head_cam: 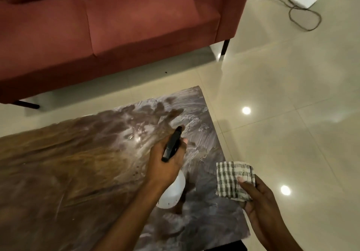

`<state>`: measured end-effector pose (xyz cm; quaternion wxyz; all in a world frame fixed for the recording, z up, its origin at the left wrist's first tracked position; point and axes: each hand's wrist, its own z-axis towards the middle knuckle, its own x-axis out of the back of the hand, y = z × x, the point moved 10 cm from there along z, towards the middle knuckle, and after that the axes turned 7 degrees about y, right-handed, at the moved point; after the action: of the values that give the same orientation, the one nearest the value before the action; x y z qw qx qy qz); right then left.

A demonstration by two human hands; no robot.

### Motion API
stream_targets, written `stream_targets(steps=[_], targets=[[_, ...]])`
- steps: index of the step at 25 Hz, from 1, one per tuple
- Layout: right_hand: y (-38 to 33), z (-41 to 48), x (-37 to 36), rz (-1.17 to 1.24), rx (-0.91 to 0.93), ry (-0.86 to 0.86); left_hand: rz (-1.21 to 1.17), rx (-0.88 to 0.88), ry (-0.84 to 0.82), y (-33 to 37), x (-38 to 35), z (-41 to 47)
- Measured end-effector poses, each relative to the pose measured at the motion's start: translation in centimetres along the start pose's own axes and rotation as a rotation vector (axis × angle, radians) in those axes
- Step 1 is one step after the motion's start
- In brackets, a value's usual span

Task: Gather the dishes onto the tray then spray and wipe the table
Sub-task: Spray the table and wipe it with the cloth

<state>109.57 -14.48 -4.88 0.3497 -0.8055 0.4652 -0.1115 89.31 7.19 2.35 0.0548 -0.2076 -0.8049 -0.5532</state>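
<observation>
Only the head cam to go on. The left hand (165,165) was wrapped tight round the neck of the spray bottle (173,190), with a fingertip poking out by the trigger. The black nozzle was aimed toward 1 o'clock, over the far right corner of the table (78,173). The bottle was held up off the top, not resting on it.

Down at 4 o'clock, the right hand (259,202) had the checked cloth (232,180) pinched between thumb and fingers, right at the table's right edge. I couldn't tell if it touched the top. No tray or dishes anywhere in shot.

That right end looked streaky and wet. My worry was the nozzle sitting so near the corner. A squeeze could've thrown mist past the edge onto the glossy floor tiles (292,95) and left them slippery. It could also have drifted up at the red sofa (116,27) at 11 o'clock. More liquid on that soaked patch would probably just smear, while the brown left half looked dry.
</observation>
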Motion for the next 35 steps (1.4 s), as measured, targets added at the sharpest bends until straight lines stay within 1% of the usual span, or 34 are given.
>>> stream_targets(steps=[4, 7, 10, 13, 15, 17, 18, 20, 22, 23, 25, 26, 27, 28, 29, 30, 31, 32, 33, 34, 35], targets=[[-1.2, 8.1, -1.6, -0.14, 0.051, -0.085, 0.015, 0.011, 0.085, -2.1, -3.2, 7.1], [-2.7, 13.7, -2.6, -0.248, 0.123, -0.157, 0.009, 0.058, 0.098, -4.0, -5.5, 10.6], [-4.9, 17.0, -3.7, -0.298, 0.198, -0.202, 0.031, 0.087, 0.1, -5.3, -6.7, 11.8], [-6.9, 19.5, -5.4, -0.305, 0.267, -0.254, 0.0, 0.13, 0.099, -6.4, -7.2, 12.1], [-8.5, 20.8, -6.9, -0.358, 0.345, -0.25, 0.018, 0.108, 0.074, -6.5, -7.6, 12.0], [-10.6, 21.9, -9.2, -0.462, 0.47, -0.198, 0.017, 0.064, 0.05, -6.1, -8.0, 11.7], [-11.8, 22.2, -10.9, -0.548, 0.562, -0.169, 0.017, 0.045, 0.034, -5.9, -8.0, 11.6], [-13.8, 22.7, -15.6, -0.749, 0.804, -0.144, 0.011, 0.026, 0.014, -5.7, -7.7, 11.2], [-14.1, 23.3, -21.2, -0.96, 1.025, -0.173, -0.019, 0.035, -0.001, -6.1, -7.1, 10.4], [-13.1, 23.6, -24.0, -1.085, 1.082, -0.21, -0.032, 0.039, -0.011, -6.2, -6.6, 9.8], [-9.5, 24.1, -28.2, -1.367, 1.08, -0.301, -0.045, 0.049, -0.023, -6.8, -5.6, 8.6], [-7.0, 23.8, -29.0, -1.531, 1.096, -0.337, -0.047, 0.062, -0.017, -7.2, -5.1, 8.0], [-4.6, 22.9, -28.9, -1.684, 1.149, -0.397, -0.052, 0.076, -0.009, -7.5, -4.6, 7.6], [-2.7, 21.7, -28.1, -1.787, 1.228, -0.506, -0.06, 0.088, -0.01, -7.8, -4.2, 7.3], [-1.5, 20.2, -26.9, -1.828, 1.285, -0.656, -0.067, 0.095, -0.017, -8.0, -4.0, 7.1], [-1.5, 19.4, -25.6, -1.832, 1.294, -0.776, -0.068, 0.099, -0.026, -8.3, -3.9, 7.0], [-2.6, 20.1, -25.0, -1.842, 1.295, -0.796, -0.069, 0.103, -0.034, -8.5, -3.9, 6.9], [-4.5, 21.7, -25.4, -1.85, 1.283, -0.705, -0.07, 0.108, -0.044, -8.8, -4.0, 6.7], [-6.8, 23.8, -26.6, -1.835, 1.237, -0.535, -0.072, 0.114, -0.051, -9.0, -4.0, 6.6], [-8.6, 25.7, -28.2, -1.774, 1.179, -0.358, -0.078, 0.12, -0.055, -9.1, -4.1, 6.5], [-9.1, 26.4, -29.9, -1.699, 1.12, -0.253, -0.091, 0.126, -0.055, -9.3, -4.1, 6.3]])
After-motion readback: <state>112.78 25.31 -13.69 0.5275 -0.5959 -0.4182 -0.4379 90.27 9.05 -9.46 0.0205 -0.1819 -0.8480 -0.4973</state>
